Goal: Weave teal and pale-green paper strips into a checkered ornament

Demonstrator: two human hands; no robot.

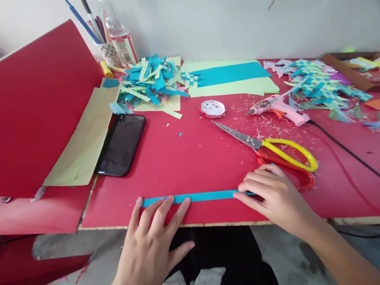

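A narrow blue paper strip [211,196] lies flat along the front of the red tabletop [178,162]. My left hand [156,231] rests on its left part, fingers spread and fingertips pressing the paper down. At the strip's right end, my right hand [270,195] pinches the paper between thumb and fingers; the tip itself is hidden under the hand. Just beyond the right hand lie scissors [256,143] with one yellow and one red handle, partly covered by that hand. A pink glue gun [283,107] sits farther back on the right.
A black phone [122,144] lies left of centre. Behind are a pile of blue and green paper strips [154,82], pale green sheets [235,89], a small round lid [212,108], woven paper pieces [322,80] and a brown box [352,69]. The glue gun's black cable [371,165] curves over the front edge.
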